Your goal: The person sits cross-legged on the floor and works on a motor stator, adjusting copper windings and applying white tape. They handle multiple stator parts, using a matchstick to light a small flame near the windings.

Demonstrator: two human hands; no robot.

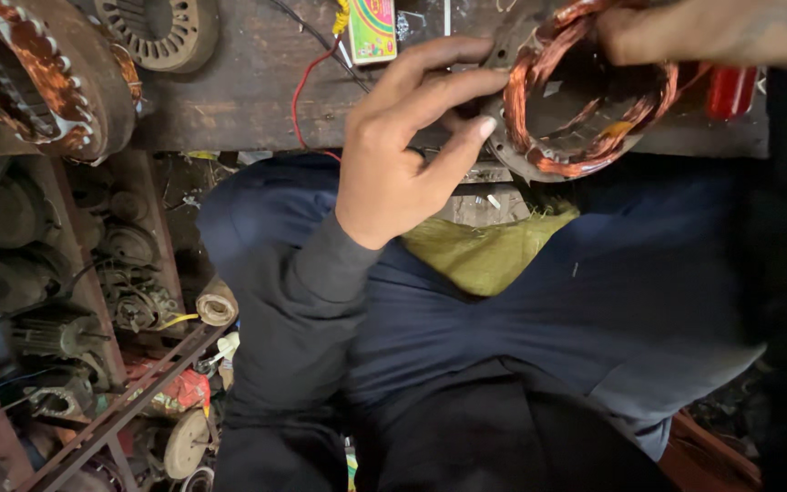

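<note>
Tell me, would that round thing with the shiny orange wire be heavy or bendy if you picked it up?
The round motor part is probably heavy for its size: its ring looks like thick metal. The copper wire coils on it may bend or snag if squeezed. The left hand steadies its rim and the right hand rests on top, so it seems awkward one-handed.
</note>
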